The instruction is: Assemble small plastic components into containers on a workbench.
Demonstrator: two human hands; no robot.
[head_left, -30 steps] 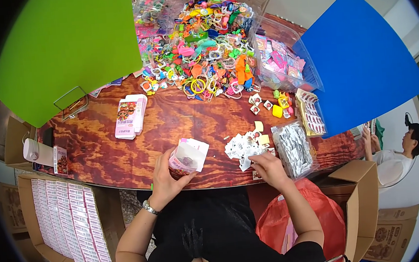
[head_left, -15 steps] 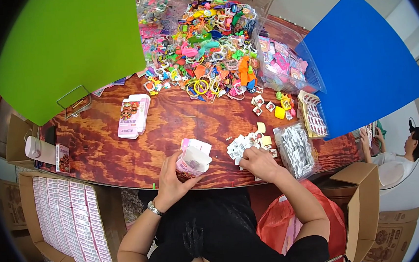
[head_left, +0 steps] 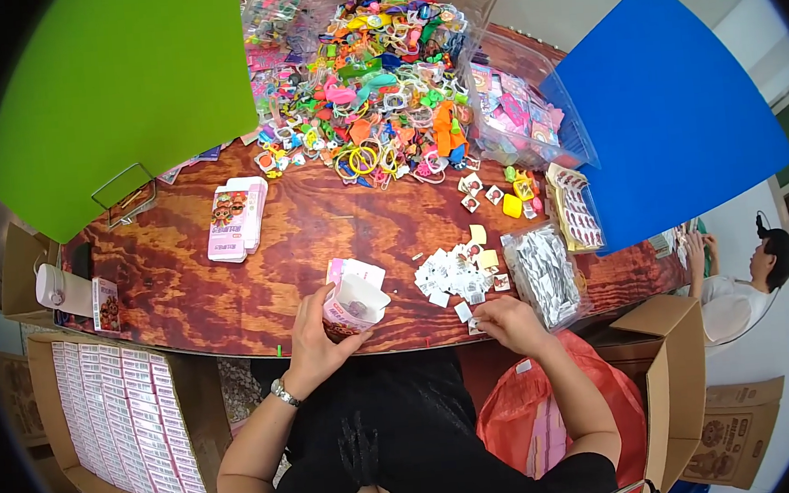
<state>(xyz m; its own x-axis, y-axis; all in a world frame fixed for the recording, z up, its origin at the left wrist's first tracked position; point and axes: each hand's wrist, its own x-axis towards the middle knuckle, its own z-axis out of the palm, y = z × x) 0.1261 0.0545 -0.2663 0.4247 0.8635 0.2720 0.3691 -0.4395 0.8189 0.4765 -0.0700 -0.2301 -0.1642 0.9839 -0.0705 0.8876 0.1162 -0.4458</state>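
My left hand is wrapped round a small pink-and-white cardboard box, its top flaps standing open towards me. My right hand is at the table's front edge, thumb and fingers pinched on a small white square slip. Beside those fingertips, a heap of small white slips is spread over the wood, with some yellow squares among them. To the right of the heap lies a clear plastic bag full of similar white pieces.
A pile of colourful plastic trinkets fills the far table. Flat pink cartons lie left of centre. A clear bin and sticker sheets are at right. A carton of packed boxes stands lower left. Another person sits far right.
My right hand has drawn back from the white heap towards the table's front edge, with a white slip at its fingertips. My left hand keeps hold of the box. The whole view has shifted slightly.
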